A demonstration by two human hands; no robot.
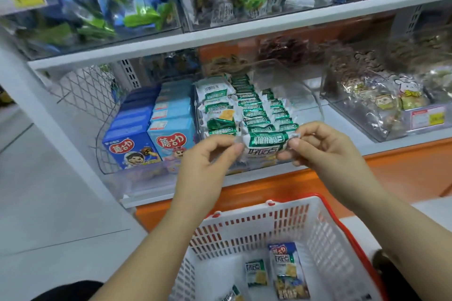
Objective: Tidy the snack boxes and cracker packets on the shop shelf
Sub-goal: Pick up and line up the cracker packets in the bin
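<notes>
Hands meet at a shop shelf point(403, 144): a person's left hand point(210, 156) and right hand point(325, 146) each pinch one crimped end of a green-and-white cracker packet point(265, 145) between thumb and fingertips, the remaining fingers loosely curled. The packet hangs between them with its long axis running left to right, at the front lip of a clear bin point(310, 105); whether it touches the lip cannot be told. Inside the bin, rows of matching packets point(254, 110) stand packed front to back. The bin lies straight ahead of both hands, away from the person, and neither hand looks nearer. The likely move is forward and down into the front of the middle row, carried by both hands together. The packet's crosswise lie appears to match its neighbours. Blue snack boxes point(146, 134) stand in a wire tray point(80, 90) just left of the bin, on the left hand's side. Below, a white basket point(244, 232) holds loose packets point(286, 269), apparently awaiting their turn.
</notes>
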